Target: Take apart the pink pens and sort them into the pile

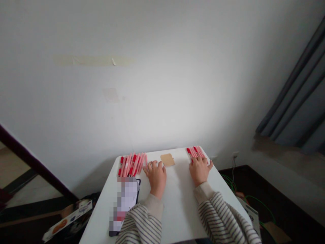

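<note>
My left hand (156, 174) is over the white table, palm down with its fingers apart. Just left of its fingertips lies a wide row of slim pink and red pens (131, 165), side by side. A square tan piece (167, 159), perhaps card or a pad, lies flat beyond that hand. At the far right corner, my right hand (199, 170) rests with spread fingers on the near ends of a smaller group of similar pens (196, 151). Its fingertips cover part of them; I see nothing gripped in either hand.
A phone (125, 206) with a blurred-out screen lies on the left of the white table (181, 210). The table's far edge meets a pale wall (172, 84). Green cables (264, 203) and a box lie on the floor at right, under a grey curtain (299, 98).
</note>
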A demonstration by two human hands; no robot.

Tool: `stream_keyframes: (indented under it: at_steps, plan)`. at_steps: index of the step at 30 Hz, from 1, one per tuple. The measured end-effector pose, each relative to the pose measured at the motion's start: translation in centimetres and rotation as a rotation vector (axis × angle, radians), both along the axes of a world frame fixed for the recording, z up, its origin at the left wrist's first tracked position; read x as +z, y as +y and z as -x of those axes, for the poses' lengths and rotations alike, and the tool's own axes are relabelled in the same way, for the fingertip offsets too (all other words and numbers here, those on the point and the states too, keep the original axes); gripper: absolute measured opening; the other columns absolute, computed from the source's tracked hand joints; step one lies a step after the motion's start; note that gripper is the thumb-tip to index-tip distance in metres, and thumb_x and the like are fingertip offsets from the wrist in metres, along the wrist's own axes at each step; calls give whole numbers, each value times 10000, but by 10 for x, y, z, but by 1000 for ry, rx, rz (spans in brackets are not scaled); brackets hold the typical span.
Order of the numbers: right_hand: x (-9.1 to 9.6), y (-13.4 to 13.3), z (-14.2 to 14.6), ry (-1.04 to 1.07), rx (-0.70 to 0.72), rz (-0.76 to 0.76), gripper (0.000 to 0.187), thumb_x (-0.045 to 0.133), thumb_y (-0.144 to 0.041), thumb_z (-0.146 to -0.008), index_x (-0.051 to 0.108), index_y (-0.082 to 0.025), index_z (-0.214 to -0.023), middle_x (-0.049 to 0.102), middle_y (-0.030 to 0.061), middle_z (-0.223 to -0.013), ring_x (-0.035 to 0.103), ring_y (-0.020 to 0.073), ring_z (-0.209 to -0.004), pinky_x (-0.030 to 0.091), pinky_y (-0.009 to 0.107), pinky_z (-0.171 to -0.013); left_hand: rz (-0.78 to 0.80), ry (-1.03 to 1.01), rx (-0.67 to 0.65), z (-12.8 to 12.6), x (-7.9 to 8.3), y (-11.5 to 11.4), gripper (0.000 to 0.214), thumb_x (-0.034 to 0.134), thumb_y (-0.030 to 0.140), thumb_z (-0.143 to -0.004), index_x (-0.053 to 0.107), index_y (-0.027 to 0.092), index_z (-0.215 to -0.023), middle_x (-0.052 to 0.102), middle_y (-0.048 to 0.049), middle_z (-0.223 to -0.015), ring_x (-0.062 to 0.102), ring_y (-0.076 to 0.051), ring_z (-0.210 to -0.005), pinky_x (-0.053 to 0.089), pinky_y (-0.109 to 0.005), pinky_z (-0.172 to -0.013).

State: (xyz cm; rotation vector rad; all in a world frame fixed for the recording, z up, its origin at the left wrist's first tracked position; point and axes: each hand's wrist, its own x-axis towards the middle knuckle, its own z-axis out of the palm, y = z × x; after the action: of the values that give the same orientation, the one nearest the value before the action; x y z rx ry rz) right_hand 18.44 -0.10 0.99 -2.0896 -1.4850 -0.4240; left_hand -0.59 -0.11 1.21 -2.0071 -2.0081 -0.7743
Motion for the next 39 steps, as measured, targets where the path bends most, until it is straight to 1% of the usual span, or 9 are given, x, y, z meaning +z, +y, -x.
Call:
stream_keyframes:
  at_steps: [3, 7, 10, 12, 18, 23, 27, 30, 39]
  plan:
    - [-1, 2, 0, 22, 120, -14, 273, 498, -186, -842, 707, -239, -1009, 658, 105, -1082, 472, 275, -1082, 195, 493, -1014, -18, 26, 55, 1, 1, -1, 272, 481, 285, -860, 652, 268, -1071, 585, -79, -1175, 402, -290, -1191, 227, -605, -1063]
    - [-3, 4, 5, 53, 380, -13, 242, 519, -206, -871, 702, -240, -1025, 668, 60, -1052, 469, 237, -1074, 287, 392, -974, -18, 74, 164, 4, 6, -1, 292, 450, 253, -863, 653, 242, -1073, 582, -95, -1175, 411, -305, -1186, 224, -639, -1062]
    - [-3, 3, 12, 45, 548, 26, 251, 520, -201, -885, 690, -257, -1061, 671, 30, -1080, 478, 207, -1058, 286, 372, -995, -14, 111, 229, 7, 9, -1, 306, 442, 248, -859, 648, 219, -1083, 577, -112, -1181, 408, -323, -1195, 239, -666, -1040]
    - [-2, 2, 16, 38, 601, 67, 256, 524, -196, -886, 687, -276, -1065, 673, 14, -1087, 480, 198, -1064, 280, 377, -1004, -3, 138, 269, 9, 11, 0, 307, 429, 253, -861, 655, 202, -1062, 579, -122, -1167, 413, -332, -1189, 255, -679, -1024]
    - [-1, 0, 17, 31, 607, 121, 238, 527, -195, -885, 703, -274, -1024, 677, 20, -1060, 488, 195, -1054, 293, 376, -991, 20, 204, 379, 14, 15, 3, 319, 402, 242, -847, 669, 140, -990, 582, -151, -1094, 426, -334, -1166, 253, -724, -1000]
    - [-3, 1, 14, 46, 588, 111, 223, 536, -198, -886, 710, -277, -1003, 685, 15, -1032, 502, 185, -1030, 306, 350, -972, 17, 200, 436, 19, 13, 8, 346, 348, 176, -860, 665, 142, -994, 606, -150, -1045, 451, -320, -1123, 256, -733, -990]
    - [-3, 1, 14, 72, 592, 96, 211, 530, -204, -895, 713, -268, -978, 687, 17, -1016, 504, 189, -1024, 302, 353, -975, 6, 183, 404, 22, 9, 10, 362, 338, 155, -869, 675, 176, -1001, 625, -140, -1025, 453, -326, -1123, 228, -758, -981]
    - [-2, 1, 13, 88, 596, 94, 213, 522, -201, -900, 714, -259, -974, 687, 21, -1011, 503, 193, -1021, 305, 354, -973, 13, 152, 387, 24, 8, 11, 359, 354, 149, -868, 672, 204, -1024, 633, -127, -1038, 454, -323, -1131, 245, -745, -980]
    - [-4, 2, 11, 120, 592, 51, 213, 519, -195, -897, 719, -247, -948, 683, 34, -980, 511, 199, -983, 331, 353, -940, 10, 110, 420, 23, 13, 11, 367, 327, 136, -882, 672, 175, -1002, 637, -134, -979, 488, -321, -1091, 227, -746, -975]
